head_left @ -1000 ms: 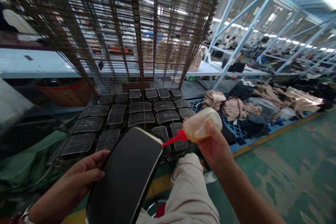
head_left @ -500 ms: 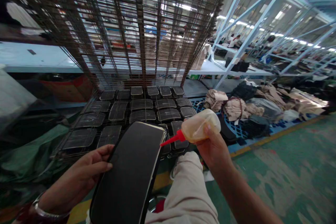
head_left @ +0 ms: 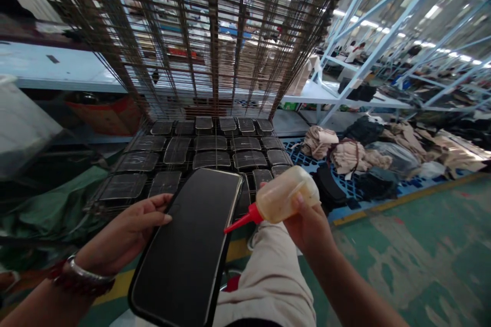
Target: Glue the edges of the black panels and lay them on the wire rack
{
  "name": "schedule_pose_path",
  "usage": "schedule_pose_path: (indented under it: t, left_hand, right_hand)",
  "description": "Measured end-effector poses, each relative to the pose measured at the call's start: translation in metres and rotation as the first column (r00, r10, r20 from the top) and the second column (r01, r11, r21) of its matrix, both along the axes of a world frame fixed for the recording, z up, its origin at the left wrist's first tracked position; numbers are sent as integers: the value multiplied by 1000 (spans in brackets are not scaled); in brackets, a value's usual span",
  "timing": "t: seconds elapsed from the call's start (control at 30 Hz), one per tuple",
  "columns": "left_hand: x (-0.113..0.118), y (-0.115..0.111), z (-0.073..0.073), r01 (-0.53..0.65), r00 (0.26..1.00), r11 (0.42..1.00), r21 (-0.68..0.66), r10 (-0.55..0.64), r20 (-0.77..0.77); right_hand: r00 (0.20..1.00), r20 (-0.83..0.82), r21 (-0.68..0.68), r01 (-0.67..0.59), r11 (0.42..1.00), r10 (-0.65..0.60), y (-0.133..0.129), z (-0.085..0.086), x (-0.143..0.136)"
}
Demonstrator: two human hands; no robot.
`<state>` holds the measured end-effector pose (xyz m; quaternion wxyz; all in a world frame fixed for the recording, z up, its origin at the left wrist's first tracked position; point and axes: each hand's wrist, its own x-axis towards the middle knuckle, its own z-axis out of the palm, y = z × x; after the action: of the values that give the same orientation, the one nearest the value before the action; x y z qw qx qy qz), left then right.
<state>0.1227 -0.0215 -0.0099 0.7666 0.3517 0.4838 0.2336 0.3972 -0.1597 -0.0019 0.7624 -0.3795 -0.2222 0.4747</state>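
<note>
My left hand [head_left: 132, 230] grips the left edge of a flat black panel [head_left: 187, 245] with rounded corners, thumb on top. A pale, glossy line runs along the panel's rim. In my right hand [head_left: 309, 222] is a squeeze bottle [head_left: 286, 194], translucent and holding yellowish liquid, tilted down to the left. Its red nozzle tip meets the panel's right edge, or is very close to it. The fingers beneath the bottle are partly hidden.
Beyond the panel, several similar black pieces [head_left: 213, 143] lie on a wire rack [head_left: 111, 209]. Stacked wire grids [head_left: 215, 36] lean upright behind. Beige bundles [head_left: 345, 156] sit on a blue slatted platform [head_left: 349, 189] at right. Green cloth [head_left: 57, 204] lies left.
The nozzle tip has slid down along the panel's right edge, toward me. My right hand moved with the bottle. My left hand keeps its hold, and the view has shifted slightly.
</note>
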Motion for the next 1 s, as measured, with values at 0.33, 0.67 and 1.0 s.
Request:
schedule_pose_path:
  t: [0.33,0.67,1.0]
  left_hand:
    - [-1,7,-1,7,999,1000,2,-7,47]
    - [-5,7,0,-228,971,974,12,228,-74]
    - [5,-8,-3,-565,817,791,-234,576,-22]
  right_hand:
    - [987,58,-7,-147,989,147,-15,-10,-8]
    - [966,34,1,-255,967,255,-20,-6,-16]
    - [998,68,-5,-2,1000,2,-15,-10,1]
